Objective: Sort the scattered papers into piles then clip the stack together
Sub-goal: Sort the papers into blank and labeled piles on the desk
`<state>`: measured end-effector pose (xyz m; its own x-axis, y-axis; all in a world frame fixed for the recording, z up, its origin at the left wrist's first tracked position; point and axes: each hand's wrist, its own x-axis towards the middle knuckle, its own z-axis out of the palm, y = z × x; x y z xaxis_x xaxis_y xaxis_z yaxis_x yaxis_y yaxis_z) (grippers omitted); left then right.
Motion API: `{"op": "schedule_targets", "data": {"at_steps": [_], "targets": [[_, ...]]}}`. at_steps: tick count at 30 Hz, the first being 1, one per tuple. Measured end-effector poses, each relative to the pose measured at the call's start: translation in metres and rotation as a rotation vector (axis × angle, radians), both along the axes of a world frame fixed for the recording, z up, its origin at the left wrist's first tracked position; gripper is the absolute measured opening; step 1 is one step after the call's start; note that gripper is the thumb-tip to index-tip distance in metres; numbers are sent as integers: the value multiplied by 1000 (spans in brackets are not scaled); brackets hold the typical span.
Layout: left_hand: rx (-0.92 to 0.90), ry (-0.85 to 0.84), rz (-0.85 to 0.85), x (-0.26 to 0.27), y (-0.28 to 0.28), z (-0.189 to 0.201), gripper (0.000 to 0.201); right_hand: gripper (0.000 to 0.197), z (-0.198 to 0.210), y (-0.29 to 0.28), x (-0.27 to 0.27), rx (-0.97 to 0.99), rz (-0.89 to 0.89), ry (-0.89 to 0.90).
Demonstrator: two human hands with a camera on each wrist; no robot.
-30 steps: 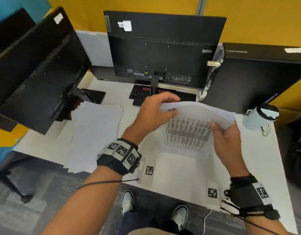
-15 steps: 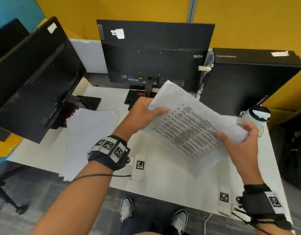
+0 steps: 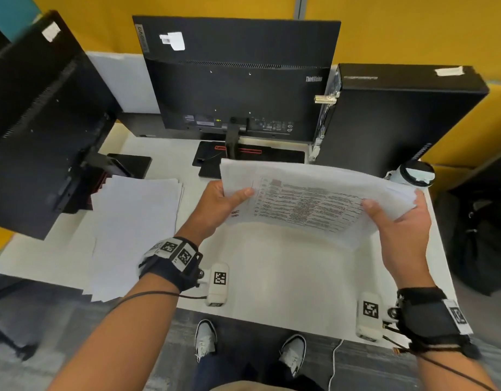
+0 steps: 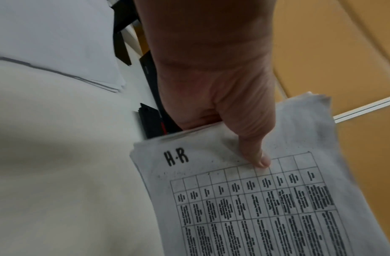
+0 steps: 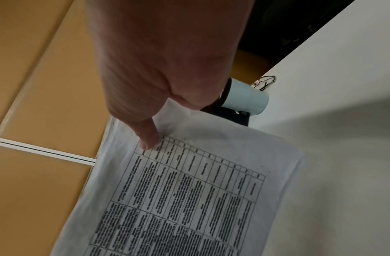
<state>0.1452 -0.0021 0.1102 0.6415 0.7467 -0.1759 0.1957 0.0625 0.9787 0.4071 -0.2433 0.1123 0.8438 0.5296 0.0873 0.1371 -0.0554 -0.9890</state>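
A stack of printed sheets with a table on top (image 3: 305, 204) is held above the white desk (image 3: 286, 277), long side across. My left hand (image 3: 224, 198) grips its left short edge, thumb on top near the letters "H-R" (image 4: 176, 158). My right hand (image 3: 396, 218) grips the right short edge, thumb (image 5: 149, 138) pressed on the printed table (image 5: 189, 190). The fingers of both hands are hidden under the sheets (image 4: 255, 199). A second pile of white papers (image 3: 133, 227) lies fanned on the desk at the left, overhanging the front edge. A binder clip (image 5: 265, 82) lies by the cup.
A black monitor (image 3: 238, 77) stands at the back centre, another monitor (image 3: 40, 117) at the left, and a black computer case (image 3: 390, 117) at the right. A white cup with a black lid (image 3: 413, 174) stands by the case. My shoes (image 3: 205, 340) show below the desk edge.
The printed stack has turned from tilted and raised on its left to lying across, level between both hands, and it has come lower toward the desk.
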Motion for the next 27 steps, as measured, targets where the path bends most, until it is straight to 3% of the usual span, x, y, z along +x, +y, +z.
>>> {"op": "schedule_targets", "data": {"at_steps": [6, 12, 16, 17, 20, 22, 24, 27], "targets": [[-25, 124, -7, -5, -17, -57, 27, 44, -55, -7, -21, -133, 98, 182], [-12, 154, 2, -2, -14, -51, 31, 30, -57, -11, -27, -108, 79, 163], [30, 245, -79, -6, -6, -41, 25, 19, -35, -18, -18, -254, 188, 15], [39, 270, -97, -5, -3, -34, 20, 17, -27, -19, -12, -334, 228, -71], [88, 342, -146, 6, 8, -7, 28, 21, -3, -13, 1, -636, 410, -357], [134, 320, -268, 18, 18, 5, 20, 19, -5, -2, -1, -767, 528, -421], [222, 314, -235, 31, 25, 5, 27, 16, -27, 7, -5, -742, 580, -359], [424, 276, -14, 40, 33, -11, 43, 18, -79, 1, -16, -576, 512, 10]]}}
